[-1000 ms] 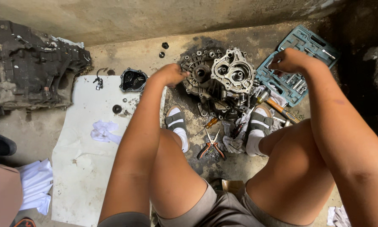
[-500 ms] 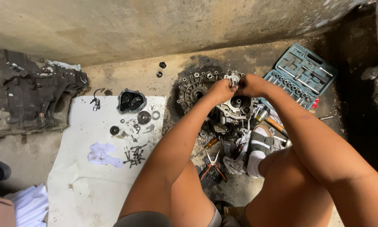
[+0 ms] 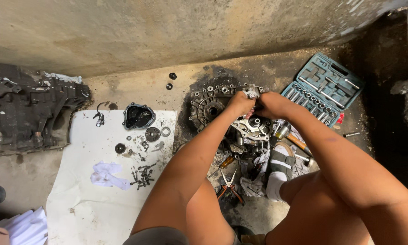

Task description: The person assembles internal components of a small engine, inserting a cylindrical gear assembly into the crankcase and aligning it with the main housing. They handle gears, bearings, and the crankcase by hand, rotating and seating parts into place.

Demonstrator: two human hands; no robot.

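Left hand (image 3: pixel 239 103) and right hand (image 3: pixel 268 105) meet, fingers closed on a small metal fitting (image 3: pixel 251 93) atop the gearbox housing (image 3: pixel 213 106); fitting orientation indiscernible.

The grey cast-metal gearbox housing (image 3: pixel 222 109) looks dull, rough and greasy, and the bare left hand (image 3: pixel 240 103) and right hand (image 3: pixel 269 105) on its far edge are smudged with the same dark grime. Left of the housing, a matt white paper sheet (image 3: pixel 77 199) carries dark steel bolts (image 3: pixel 143 176) and a crumpled white cloth rag (image 3: pixel 106 174). Right of the housing, the open teal plastic socket case (image 3: pixel 324 86) holds shiny chromed metal sockets (image 3: pixel 308 100), and the concrete floor (image 3: pixel 140 86) is rough and oil-stained.
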